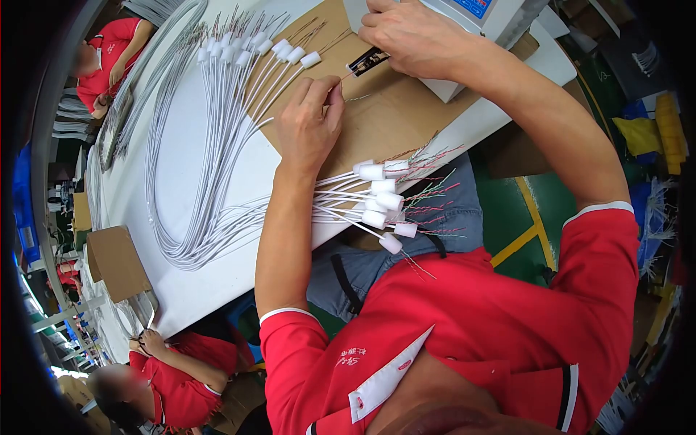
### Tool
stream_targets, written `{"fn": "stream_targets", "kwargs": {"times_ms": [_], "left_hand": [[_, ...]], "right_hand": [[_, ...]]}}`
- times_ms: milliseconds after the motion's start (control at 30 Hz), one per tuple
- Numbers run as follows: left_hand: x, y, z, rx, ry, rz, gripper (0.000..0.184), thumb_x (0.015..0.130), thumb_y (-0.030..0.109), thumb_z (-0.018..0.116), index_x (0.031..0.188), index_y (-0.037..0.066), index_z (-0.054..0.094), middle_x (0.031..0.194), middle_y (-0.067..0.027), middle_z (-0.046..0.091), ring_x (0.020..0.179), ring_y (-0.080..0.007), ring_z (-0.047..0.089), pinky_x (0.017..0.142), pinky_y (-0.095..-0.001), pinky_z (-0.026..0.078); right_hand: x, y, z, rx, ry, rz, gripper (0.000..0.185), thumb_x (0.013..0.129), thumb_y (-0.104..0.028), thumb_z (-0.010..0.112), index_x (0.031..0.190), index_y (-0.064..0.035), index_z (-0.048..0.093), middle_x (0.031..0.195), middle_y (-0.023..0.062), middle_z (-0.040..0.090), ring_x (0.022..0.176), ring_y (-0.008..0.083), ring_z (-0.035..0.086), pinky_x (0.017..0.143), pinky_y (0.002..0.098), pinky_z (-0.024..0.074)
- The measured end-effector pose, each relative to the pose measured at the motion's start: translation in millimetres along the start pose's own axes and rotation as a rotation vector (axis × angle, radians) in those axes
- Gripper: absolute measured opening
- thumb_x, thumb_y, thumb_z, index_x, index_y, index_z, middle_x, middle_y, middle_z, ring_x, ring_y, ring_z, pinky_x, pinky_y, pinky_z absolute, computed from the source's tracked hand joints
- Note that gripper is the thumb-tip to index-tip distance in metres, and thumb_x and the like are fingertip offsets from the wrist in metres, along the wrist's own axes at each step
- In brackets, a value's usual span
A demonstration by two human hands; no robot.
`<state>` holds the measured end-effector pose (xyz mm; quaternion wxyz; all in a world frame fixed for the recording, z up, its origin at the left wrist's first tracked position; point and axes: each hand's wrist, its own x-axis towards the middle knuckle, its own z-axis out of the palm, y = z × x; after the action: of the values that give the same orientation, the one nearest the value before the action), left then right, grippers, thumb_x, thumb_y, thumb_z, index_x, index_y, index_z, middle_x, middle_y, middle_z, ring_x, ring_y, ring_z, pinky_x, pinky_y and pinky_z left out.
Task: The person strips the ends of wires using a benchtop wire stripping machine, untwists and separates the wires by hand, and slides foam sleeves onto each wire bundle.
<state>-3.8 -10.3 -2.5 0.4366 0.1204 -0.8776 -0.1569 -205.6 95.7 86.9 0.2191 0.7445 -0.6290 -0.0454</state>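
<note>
Our left hand point(312, 119) pinches one thin reddish wire point(349, 75); our right hand point(417, 40) curls beside one white boxy machine point(507, 25), grip unclear.

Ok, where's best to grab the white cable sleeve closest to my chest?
Grip the white sleeve around its middle, probably from the lap side: it sits outermost, past the table edge, and thin twisted wires trail from one end.

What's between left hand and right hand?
Head view: a thin wire and a small dark piece lie between left hand and right hand. Can't tell what the piece is.
</note>
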Motion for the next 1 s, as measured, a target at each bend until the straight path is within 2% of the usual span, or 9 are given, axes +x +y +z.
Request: {"fn": "stream_targets", "kwargs": {"times_ms": [167, 267, 367, 800, 900, 1000], "left_hand": [[2.1, -0.1, -4.4, -0.01, -0.036, -0.029, 0.007, 0.089, 0.008, 0.075, 0.095, 0.008, 0.072, 0.079, -0.0076, 0.064, 0.06, -0.0251, 0.063, 0.057, -0.0373, 0.049], [3.3, -1.6, -6.0, -0.015, -0.051, -0.032, 0.007, 0.089, 0.009, 0.075, 0.095, 0.008, 0.072, 0.08, -0.0077, 0.064, 0.062, -0.0255, 0.063, 0.058, -0.0375, 0.049], [3.2, -2.2, -6.1, -0.019, -0.046, -0.019, 0.006, 0.09, 0.01, 0.076, 0.095, 0.008, 0.073, 0.08, -0.0079, 0.064, 0.062, -0.026, 0.063, 0.058, -0.0377, 0.049], [4.7, -1.7, 1.0, -0.071, -0.086, -0.079, 0.007, 0.091, 0.009, 0.075, 0.095, 0.004, 0.073, 0.081, -0.0106, 0.065, 0.065, -0.0281, 0.064, 0.06, -0.0385, 0.05], [3.2, -2.4, 0.3, -0.137, -0.109, -0.125, 0.008, 0.091, 0.009, 0.075, 0.097, 0.003, 0.074, 0.082, -0.0117, 0.065, 0.066, -0.0271, 0.064, 0.061, -0.0377, 0.051], [2.9, -4.3, -5.4, -0.163, -0.149, -0.123, 0.018, 0.093, 0.012, 0.076, 0.107, 0.002, 0.073, 0.083, -0.0085, 0.068, 0.065, -0.0161, 0.061, 0.063, -0.0304, 0.05]], "right_hand": [[-2.8, -2.2, -25.2, 0.114, -0.047, 0.02, 0.027, 0.075, -0.021, 0.068, 0.094, -0.0009, 0.071, 0.099, 0.0158, 0.068, 0.105, 0.0314, 0.057, 0.099, 0.047, 0.0372], [-1.9, 3.3, -3.6, 0.199, 0.125, 0.089, 0.038, 0.071, -0.027, 0.069, 0.096, 0.0011, 0.067, 0.1, 0.0201, 0.065, 0.106, 0.0346, 0.056, 0.101, 0.0493, 0.036], [-3.8, 3.0, -6.7, 0.319, 0.187, 0.138, 0.042, 0.07, -0.03, 0.069, 0.097, 0.002, 0.064, 0.099, 0.022, 0.063, 0.106, 0.037, 0.055, 0.101, 0.0517, 0.0354], [-3.7, 2.1, -9.7, 0.293, 0.128, 0.108, 0.045, 0.071, -0.03, 0.069, 0.101, 0.0032, 0.065, 0.105, 0.0229, 0.064, 0.111, 0.0373, 0.054, 0.104, 0.0529, 0.034], [-2.9, 2.2, -7.9, 0.273, 0.118, 0.098, 0.046, 0.071, -0.031, 0.069, 0.102, 0.0034, 0.066, 0.106, 0.0226, 0.064, 0.112, 0.0368, 0.054, 0.104, 0.0525, 0.034], [-3.0, 1.3, -10.2, 0.243, 0.092, 0.083, 0.046, 0.071, -0.031, 0.07, 0.102, 0.0029, 0.066, 0.105, 0.0217, 0.064, 0.112, 0.036, 0.054, 0.104, 0.0515, 0.0336]]}}
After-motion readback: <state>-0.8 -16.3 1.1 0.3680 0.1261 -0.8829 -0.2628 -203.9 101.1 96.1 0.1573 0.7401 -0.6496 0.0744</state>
